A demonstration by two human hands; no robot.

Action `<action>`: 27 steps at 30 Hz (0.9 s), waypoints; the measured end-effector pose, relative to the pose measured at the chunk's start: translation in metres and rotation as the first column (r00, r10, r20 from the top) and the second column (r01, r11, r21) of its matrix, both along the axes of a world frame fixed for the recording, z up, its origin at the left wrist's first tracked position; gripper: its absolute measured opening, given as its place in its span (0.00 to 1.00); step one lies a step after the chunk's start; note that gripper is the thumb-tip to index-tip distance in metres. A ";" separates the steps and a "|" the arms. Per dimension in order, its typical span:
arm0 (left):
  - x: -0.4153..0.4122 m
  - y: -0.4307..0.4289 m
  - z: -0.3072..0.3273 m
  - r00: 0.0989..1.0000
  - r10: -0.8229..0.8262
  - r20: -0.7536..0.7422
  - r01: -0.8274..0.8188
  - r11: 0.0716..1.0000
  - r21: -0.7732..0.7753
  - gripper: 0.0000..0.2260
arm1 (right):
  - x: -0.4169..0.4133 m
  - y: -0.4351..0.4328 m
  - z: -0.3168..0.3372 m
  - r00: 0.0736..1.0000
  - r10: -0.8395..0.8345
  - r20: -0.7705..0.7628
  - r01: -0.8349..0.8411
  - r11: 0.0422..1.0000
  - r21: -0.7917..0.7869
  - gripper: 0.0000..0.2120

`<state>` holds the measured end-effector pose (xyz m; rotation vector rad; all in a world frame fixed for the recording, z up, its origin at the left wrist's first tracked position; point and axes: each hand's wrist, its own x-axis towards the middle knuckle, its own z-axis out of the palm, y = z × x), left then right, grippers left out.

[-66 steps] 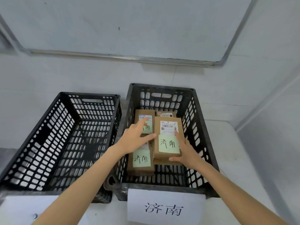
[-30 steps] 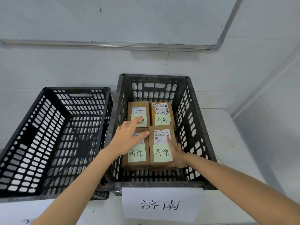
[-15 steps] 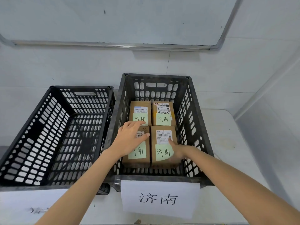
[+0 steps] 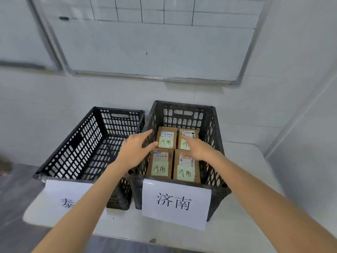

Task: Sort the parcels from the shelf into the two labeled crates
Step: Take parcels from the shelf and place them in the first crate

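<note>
Two black perforated crates stand side by side on a white table. The right crate (image 4: 216, 136) carries a paper label (image 4: 176, 202) and holds several brown cardboard parcels, each with a green sticky note: near left (image 4: 160, 164), near right (image 4: 186, 171), far left (image 4: 166, 136), far right (image 4: 189, 134). The left crate (image 4: 76, 143) has nothing visible in it; my arm partly covers its paper label (image 4: 63, 196). My left hand (image 4: 135, 149) hovers open over the rims between the crates. My right hand (image 4: 197, 149) is open above the parcels, holding nothing.
A whiteboard (image 4: 155, 42) hangs on the tiled wall behind the crates. Bare white table (image 4: 242, 167) extends to the right of the right crate, up to a wall corner. The table's front edge runs just below the labels.
Both hands have lifted off the parcels in the right crate and drawn back, the left one moving leftward over the rim. The camera has tilted up and pulled back.
</note>
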<state>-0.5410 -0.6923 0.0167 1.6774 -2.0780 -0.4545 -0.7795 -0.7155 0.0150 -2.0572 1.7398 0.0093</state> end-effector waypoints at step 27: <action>0.233 0.499 0.106 0.601 0.797 -0.055 -0.780 0.571 -0.254 0.34 | 0.304 0.352 0.130 0.646 0.745 0.167 -0.649 0.651 -0.394 0.33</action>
